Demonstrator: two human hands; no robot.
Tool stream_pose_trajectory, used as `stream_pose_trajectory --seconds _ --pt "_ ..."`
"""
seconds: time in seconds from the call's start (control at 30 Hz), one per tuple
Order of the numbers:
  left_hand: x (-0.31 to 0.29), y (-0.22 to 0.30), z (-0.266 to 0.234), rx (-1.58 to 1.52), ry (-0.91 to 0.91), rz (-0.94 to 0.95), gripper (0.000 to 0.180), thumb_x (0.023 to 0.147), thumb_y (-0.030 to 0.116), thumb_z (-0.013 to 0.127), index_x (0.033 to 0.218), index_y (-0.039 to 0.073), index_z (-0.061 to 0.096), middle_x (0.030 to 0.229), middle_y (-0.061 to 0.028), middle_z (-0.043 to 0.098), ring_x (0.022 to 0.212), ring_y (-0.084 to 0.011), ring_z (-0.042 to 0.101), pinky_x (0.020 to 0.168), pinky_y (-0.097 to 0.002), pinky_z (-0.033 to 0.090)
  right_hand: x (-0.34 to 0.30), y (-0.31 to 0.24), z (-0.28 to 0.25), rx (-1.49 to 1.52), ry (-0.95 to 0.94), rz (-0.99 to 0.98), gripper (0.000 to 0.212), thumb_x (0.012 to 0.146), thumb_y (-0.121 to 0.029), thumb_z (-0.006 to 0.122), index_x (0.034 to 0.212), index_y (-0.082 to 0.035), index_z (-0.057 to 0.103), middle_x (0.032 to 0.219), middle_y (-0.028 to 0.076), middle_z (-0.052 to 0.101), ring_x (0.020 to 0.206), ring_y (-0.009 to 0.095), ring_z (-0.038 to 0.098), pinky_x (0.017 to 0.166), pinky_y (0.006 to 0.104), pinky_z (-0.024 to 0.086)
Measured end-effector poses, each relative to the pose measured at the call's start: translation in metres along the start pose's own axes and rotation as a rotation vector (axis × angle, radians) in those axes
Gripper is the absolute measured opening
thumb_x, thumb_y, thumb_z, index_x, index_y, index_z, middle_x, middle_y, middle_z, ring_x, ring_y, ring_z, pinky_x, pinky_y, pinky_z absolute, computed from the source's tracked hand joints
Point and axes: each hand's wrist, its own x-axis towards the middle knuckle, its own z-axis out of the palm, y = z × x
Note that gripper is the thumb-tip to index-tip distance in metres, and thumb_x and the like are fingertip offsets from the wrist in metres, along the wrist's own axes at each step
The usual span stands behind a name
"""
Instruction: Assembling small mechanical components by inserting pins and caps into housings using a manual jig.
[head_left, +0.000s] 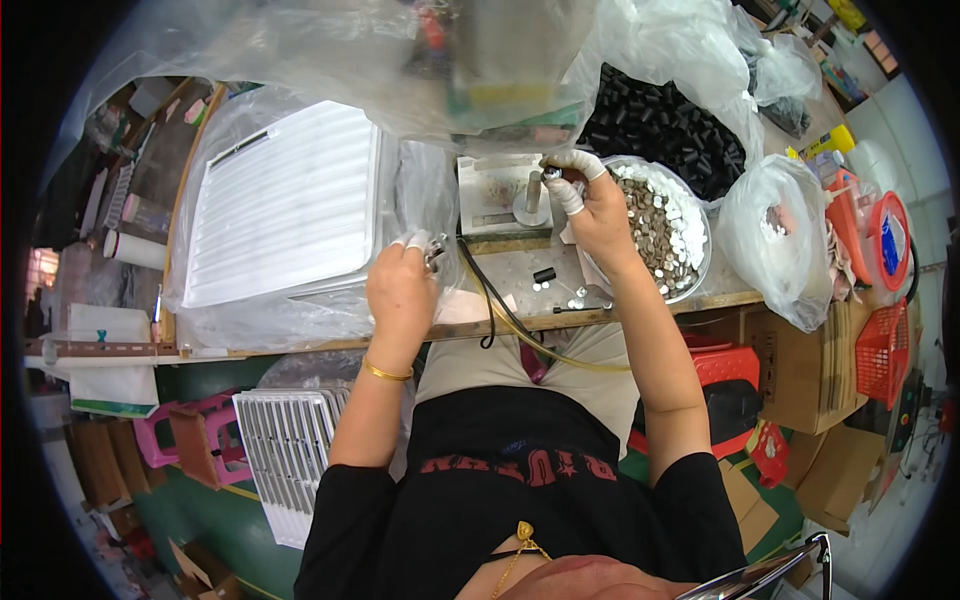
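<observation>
My right hand (603, 218), its thumb and fingertips wrapped in white tape, is closed on a small black cylinder with a shiny end (551, 173). It is held beside the top of an upright metal post (534, 192) on a round base. Left of the post, my left hand (402, 288) is closed around several small shiny and dark pieces (435, 252); its fingertips are taped too. A single black cylinder (544, 275) lies on the bench below the post, near a few small bright discs (577, 300) and a thin black tool (582, 309).
A bowl (709, 240) of silver discs stands right of my right hand. Behind it lie heaped black cylinders (665, 130) in plastic. White ribbed trays (285, 205) are stacked at left. A black cable (475, 265) hangs over the bench edge. Clear plastic sheeting (400, 70) droops overhead.
</observation>
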Motion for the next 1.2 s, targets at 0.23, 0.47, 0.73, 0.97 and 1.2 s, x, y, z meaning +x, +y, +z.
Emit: stream_pose_trajectory --seconds 0.23,0.47,0.73,0.97,1.2 --pt "0.035 0.043 0.047 -0.32 -0.102 0.054 0.029 0.072 0.024 0.077 0.083 0.003 0.061 0.075 -0.0147 0.059 0.073 -0.0345 0.057 0.064 -0.0426 0.046 0.006 0.006 0.006 -0.087 0.017 0.043 0.022 0.084 -0.012 0.065 0.104 -0.003 0.061 0.09 0.009 0.064 0.078 0.018 0.06 0.074 0.0289 0.047" --pt "0.051 0.063 0.077 -0.305 -0.1 0.111 0.027 0.071 0.024 0.074 0.077 0.001 0.061 0.082 -0.0167 0.061 0.083 -0.0335 0.057 0.074 -0.0433 0.047 -0.003 0.013 0.015 0.049 0.055 0.063 0.022 0.088 -0.007 0.059 0.109 -0.001 0.058 0.099 0.007 0.065 0.089 0.013 0.06 0.079 0.0269 0.048" --pt "0.056 0.066 0.084 -0.384 -0.108 0.149 0.03 0.07 0.021 0.074 0.088 -0.001 0.062 0.083 -0.0164 0.061 0.084 -0.0334 0.055 0.074 -0.0426 0.045 0.004 -0.004 -0.007 -0.211 -0.126 0.234 0.031 0.085 -0.011 0.064 0.115 -0.006 0.06 0.095 0.007 0.067 0.085 0.015 0.063 0.074 0.0274 0.05" --pt "0.049 0.046 0.076 -0.392 -0.209 0.168 0.025 0.07 0.015 0.074 0.085 0.0 0.062 0.083 -0.0166 0.061 0.083 -0.0348 0.054 0.074 -0.0431 0.044 -0.008 0.042 -0.141 -0.927 0.06 0.51 0.017 0.079 -0.02 0.069 0.092 -0.009 0.073 0.085 0.017 0.068 0.079 0.027 0.067 0.074 0.0346 0.05" --pt "0.05 0.052 0.076 -0.372 -0.148 0.178 0.022 0.068 0.013 0.074 0.078 0.0 0.059 0.078 -0.0164 0.059 0.08 -0.0346 0.053 0.07 -0.0433 0.044 -0.01 0.069 -0.142 -1.2 -0.097 0.521 0.015 0.076 -0.02 0.066 0.086 -0.01 0.072 0.089 0.016 0.067 0.082 0.034 0.064 0.074 0.0426 0.05"
